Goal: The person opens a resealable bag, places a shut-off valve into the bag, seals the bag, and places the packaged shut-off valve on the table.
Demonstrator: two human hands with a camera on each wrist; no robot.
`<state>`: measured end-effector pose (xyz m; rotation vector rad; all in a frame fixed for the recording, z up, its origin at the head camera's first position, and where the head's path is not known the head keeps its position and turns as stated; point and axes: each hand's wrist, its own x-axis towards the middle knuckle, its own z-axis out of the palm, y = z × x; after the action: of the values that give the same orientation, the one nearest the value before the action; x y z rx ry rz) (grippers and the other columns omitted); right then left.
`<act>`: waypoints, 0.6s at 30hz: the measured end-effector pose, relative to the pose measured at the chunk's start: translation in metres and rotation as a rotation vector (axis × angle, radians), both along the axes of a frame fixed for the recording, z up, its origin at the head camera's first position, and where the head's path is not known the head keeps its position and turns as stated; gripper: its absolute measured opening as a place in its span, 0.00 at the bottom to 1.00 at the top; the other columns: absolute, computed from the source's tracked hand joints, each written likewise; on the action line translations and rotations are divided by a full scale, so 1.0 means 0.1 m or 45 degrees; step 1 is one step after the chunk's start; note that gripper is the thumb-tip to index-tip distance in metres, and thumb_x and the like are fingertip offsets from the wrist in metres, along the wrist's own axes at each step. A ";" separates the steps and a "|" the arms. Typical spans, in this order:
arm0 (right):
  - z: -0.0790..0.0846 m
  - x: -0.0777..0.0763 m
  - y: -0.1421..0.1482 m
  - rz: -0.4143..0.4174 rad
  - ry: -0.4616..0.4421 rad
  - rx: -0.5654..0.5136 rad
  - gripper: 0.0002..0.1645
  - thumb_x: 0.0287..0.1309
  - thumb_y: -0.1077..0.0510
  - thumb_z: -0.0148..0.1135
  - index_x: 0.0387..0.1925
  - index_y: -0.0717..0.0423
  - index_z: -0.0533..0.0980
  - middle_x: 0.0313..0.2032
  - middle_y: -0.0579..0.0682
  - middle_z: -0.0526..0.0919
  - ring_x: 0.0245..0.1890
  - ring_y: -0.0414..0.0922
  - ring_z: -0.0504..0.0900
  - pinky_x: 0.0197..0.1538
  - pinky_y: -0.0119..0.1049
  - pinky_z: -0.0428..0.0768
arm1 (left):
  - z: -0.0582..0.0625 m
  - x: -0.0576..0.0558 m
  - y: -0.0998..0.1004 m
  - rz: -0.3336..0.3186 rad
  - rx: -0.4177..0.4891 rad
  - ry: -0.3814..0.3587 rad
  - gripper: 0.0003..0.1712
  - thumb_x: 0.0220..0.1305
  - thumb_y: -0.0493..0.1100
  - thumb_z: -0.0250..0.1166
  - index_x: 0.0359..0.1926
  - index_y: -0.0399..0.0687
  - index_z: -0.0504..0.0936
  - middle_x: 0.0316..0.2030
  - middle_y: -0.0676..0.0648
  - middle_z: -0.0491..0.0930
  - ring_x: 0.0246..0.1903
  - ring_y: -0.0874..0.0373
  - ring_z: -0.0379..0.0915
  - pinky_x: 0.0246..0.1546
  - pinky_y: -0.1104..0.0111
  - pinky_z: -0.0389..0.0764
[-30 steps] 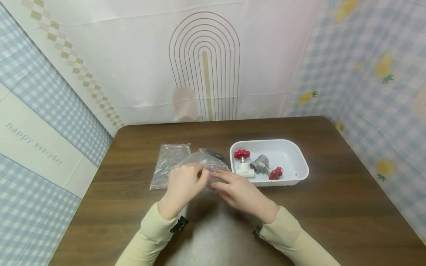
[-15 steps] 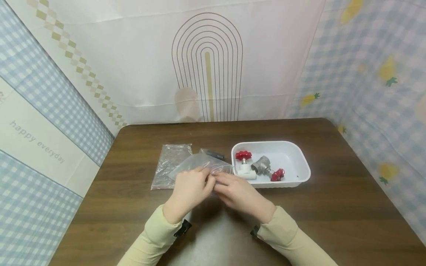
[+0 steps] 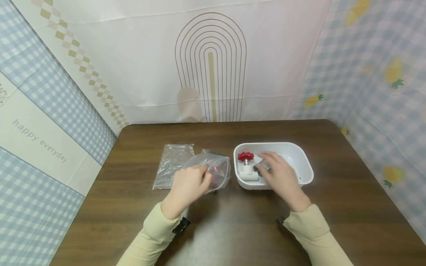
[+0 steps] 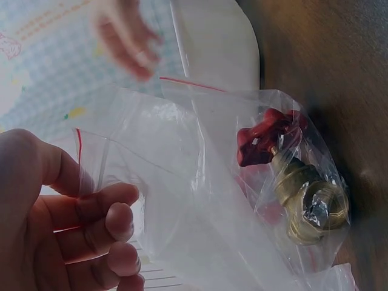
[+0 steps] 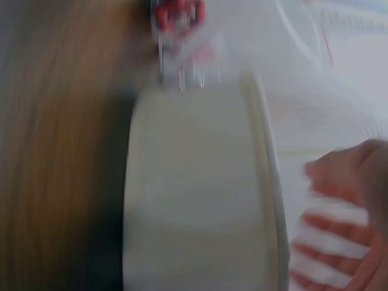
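One slim gap parts bag [image 3: 221,168] and tray [image 3: 297,157] — left grip [image 3: 188,184] pinching bag, right grip [image 3: 283,178] spread over rim [image 3: 252,184].

Right hand [image 3: 281,178] now away from the clear bag [image 3: 222,170], over the white tray [image 3: 302,162].

Gripping a clear bag [image 3: 222,168] in the left hand [image 3: 189,183], above the brown table [image 3: 233,236], with something red [image 3: 215,170] showing through the plastic. Holding the right hand [image 3: 281,176] over the white tray [image 3: 305,166], near a gray metal piece [image 3: 265,164] half hidden by the fingers [image 3: 271,155]. Having a white tap [image 3: 247,171] with a red knob [image 3: 245,156] just beside those fingers, at the tray's left end. Having a flat bag [image 3: 171,160] on the table further left, partly overlapped by the held one. Wearing pale yellow sleeves [image 3: 146,238]. Facing a white cloth [image 3: 143,66] with a printed arch [image 3: 211,66].
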<state>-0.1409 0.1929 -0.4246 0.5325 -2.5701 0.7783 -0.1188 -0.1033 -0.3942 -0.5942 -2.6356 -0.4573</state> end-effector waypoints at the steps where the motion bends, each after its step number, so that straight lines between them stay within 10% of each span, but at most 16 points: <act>1: 0.00 0.00 0.09 -0.078 -0.095 0.029 0.24 0.63 0.55 0.67 0.57 0.63 0.79 0.56 0.62 0.80 0.57 0.61 0.78 0.59 0.58 0.76 | 0.00 0.00 0.00 0.001 -0.002 -0.007 0.19 0.58 0.42 0.56 0.14 0.56 0.61 0.15 0.55 0.64 0.12 0.54 0.62 0.10 0.61 0.63; 8: 0.05 0.05 0.47 -0.245 -0.600 0.217 0.40 0.69 0.39 0.58 0.61 0.72 0.73 0.57 0.71 0.77 0.59 0.67 0.75 0.61 0.63 0.72 | 0.03 -0.01 -0.03 0.013 -0.001 -0.026 0.20 0.58 0.41 0.56 0.14 0.56 0.60 0.15 0.55 0.63 0.13 0.55 0.61 0.10 0.61 0.63; 18: -0.01 0.03 0.54 -0.163 -0.729 0.234 0.43 0.62 0.34 0.63 0.56 0.70 0.76 0.45 0.65 0.84 0.43 0.58 0.82 0.50 0.58 0.80 | 0.02 -0.02 -0.04 0.015 0.009 -0.030 0.20 0.57 0.40 0.56 0.13 0.56 0.59 0.14 0.56 0.61 0.13 0.56 0.60 0.11 0.62 0.62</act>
<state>-0.1374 0.2466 -0.4258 0.2082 -3.1873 0.7340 -0.1210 -0.1070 -0.3919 -0.5738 -2.6573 -0.4731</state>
